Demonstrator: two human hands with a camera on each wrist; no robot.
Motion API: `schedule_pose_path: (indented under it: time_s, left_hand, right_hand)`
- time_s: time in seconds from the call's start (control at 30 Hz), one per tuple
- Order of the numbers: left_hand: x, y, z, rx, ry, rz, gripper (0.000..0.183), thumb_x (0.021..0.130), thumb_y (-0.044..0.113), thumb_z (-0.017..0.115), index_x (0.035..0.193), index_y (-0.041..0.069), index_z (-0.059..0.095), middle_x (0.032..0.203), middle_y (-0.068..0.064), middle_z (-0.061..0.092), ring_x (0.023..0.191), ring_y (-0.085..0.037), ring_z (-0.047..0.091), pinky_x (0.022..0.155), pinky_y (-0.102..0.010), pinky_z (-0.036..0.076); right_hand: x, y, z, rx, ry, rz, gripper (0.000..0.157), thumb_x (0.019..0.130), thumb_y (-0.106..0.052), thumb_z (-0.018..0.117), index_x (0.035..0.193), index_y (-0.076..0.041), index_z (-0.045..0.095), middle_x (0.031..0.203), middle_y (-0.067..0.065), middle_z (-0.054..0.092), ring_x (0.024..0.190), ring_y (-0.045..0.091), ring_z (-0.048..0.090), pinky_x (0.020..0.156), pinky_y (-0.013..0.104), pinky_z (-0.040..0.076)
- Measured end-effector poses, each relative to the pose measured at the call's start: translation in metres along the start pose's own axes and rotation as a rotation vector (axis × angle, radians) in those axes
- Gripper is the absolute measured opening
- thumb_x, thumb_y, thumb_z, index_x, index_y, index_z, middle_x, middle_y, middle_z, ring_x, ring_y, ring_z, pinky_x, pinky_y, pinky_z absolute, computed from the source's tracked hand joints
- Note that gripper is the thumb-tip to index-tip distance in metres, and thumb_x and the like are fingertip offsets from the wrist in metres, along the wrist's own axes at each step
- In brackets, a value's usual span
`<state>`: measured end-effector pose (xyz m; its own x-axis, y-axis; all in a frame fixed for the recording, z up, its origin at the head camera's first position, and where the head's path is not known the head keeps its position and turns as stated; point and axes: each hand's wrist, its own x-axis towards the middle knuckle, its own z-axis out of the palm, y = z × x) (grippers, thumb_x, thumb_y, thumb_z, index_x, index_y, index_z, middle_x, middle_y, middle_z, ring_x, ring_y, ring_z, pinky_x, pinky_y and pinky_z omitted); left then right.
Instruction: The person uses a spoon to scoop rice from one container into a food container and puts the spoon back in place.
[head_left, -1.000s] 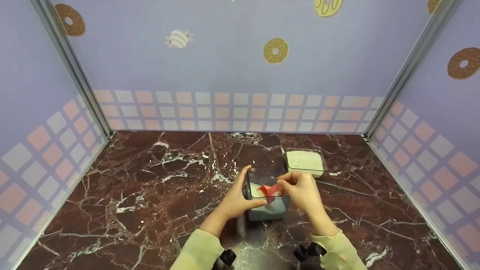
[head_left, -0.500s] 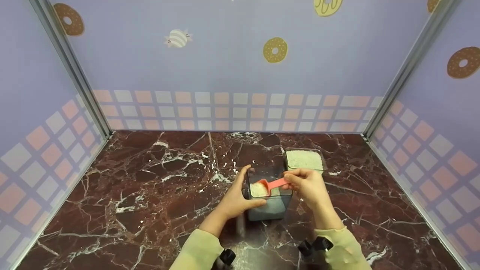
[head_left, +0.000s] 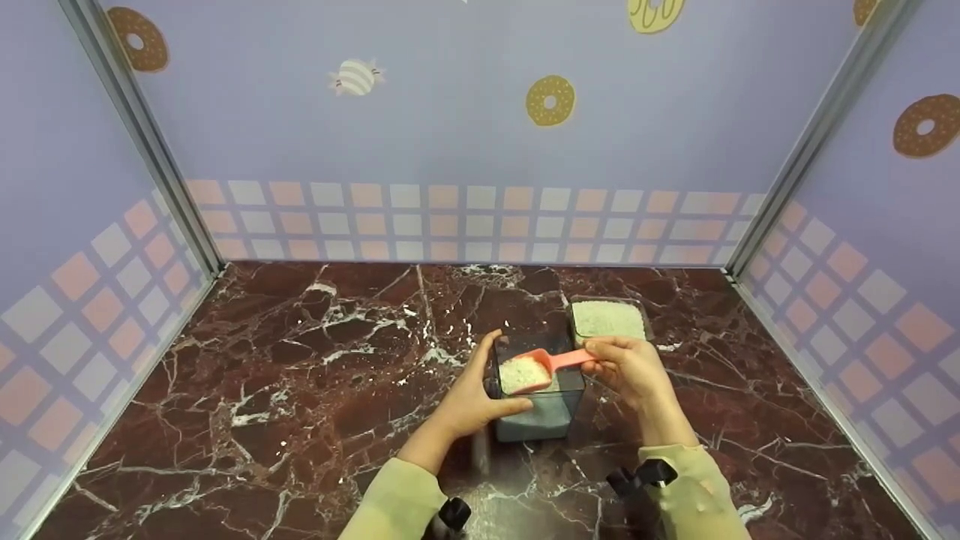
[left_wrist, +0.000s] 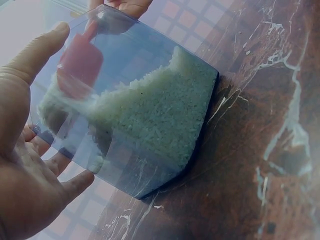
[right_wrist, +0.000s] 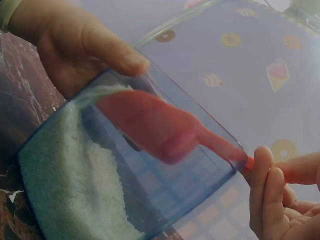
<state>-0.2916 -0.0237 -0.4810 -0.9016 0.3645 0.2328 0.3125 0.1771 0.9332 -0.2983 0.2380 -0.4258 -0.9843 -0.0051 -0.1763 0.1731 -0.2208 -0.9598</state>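
A clear, dark-tinted plastic container [head_left: 555,405] of white rice stands on the table in the head view. My left hand [head_left: 466,403] grips it from the left, its thumb along the near wall. My right hand [head_left: 631,373] pinches the handle of a red-pink scoop [head_left: 576,358] over the container's right side. Rice [head_left: 523,373] fills the bowl of the scoop, which lies within the container's opening. Through the clear wall in the left wrist view, the remaining rice [left_wrist: 155,115] slopes unevenly. The right wrist view shows the scoop's bowl [right_wrist: 145,117] high inside the container, above the rice.
A second clear container [head_left: 646,330] heaped with white rice stands behind my right hand, which hides part of its near side. Stray white grains lie on the dark marbled table [head_left: 315,420]. Patterned walls [head_left: 450,135] enclose the back and both sides.
The scoop has come up out of the rice, levelled, and now carries a full load. My right hand has shifted right. The left hand and the container have stayed put.
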Motion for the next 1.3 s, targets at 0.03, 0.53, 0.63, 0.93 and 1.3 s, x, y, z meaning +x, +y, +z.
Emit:
schedule_pose_path:
  time_s: [0.03,0.53,0.63,0.93,1.3]
  left_hand:
    - [0.000,0.000,0.000,0.003,0.000,0.001,0.113,0.074,0.028,0.093,0.162,0.019,0.023,0.166,-0.019,0.032,0.150,-0.045,0.035,0.124,-0.063,0.026]
    - [-0.001,0.002,0.000,0.026,-0.001,-0.017,0.113,0.075,0.027,0.092,0.163,0.018,0.022,0.168,-0.017,0.029,0.154,-0.043,0.028,0.125,-0.065,0.022]
    - [-0.001,0.002,0.000,0.031,-0.001,-0.022,0.113,0.075,0.027,0.092,0.163,0.020,0.021,0.168,-0.017,0.027,0.155,-0.043,0.026,0.125,-0.066,0.021]
    - [-0.002,0.002,0.001,0.040,-0.003,-0.050,0.114,0.075,0.028,0.092,0.163,0.024,0.021,0.170,-0.015,0.025,0.155,-0.041,0.025,0.125,-0.066,0.020]
    - [-0.003,0.002,0.000,0.009,-0.003,-0.036,0.114,0.074,0.027,0.092,0.163,0.025,0.020,0.168,-0.017,0.027,0.153,-0.042,0.029,0.125,-0.066,0.021]
  right_hand:
    - [0.001,0.001,-0.002,0.014,-0.008,0.007,0.023,0.098,0.005,0.059,0.084,-0.006,0.073,0.071,0.002,0.071,0.055,0.004,0.068,0.057,0.011,0.056]
    - [0.021,0.012,-0.027,0.258,-0.157,0.160,0.031,0.104,0.003,0.049,0.085,-0.004,0.073,0.067,0.003,0.071,0.053,0.004,0.067,0.051,0.009,0.053]
    - [0.023,0.013,-0.031,0.354,-0.186,0.221,0.026,0.104,0.002,0.050,0.088,-0.002,0.070,0.069,0.006,0.071,0.053,0.006,0.068,0.051,0.010,0.053]
    - [0.023,0.010,-0.038,0.562,-0.271,0.309,0.033,0.107,0.001,0.039,0.093,0.004,0.069,0.082,0.015,0.072,0.059,0.010,0.068,0.056,0.012,0.056]
    - [0.015,-0.016,-0.068,0.691,-0.028,0.142,0.025,0.104,0.002,0.050,0.089,0.005,0.070,0.079,0.015,0.070,0.058,0.013,0.066,0.054,0.014,0.055]
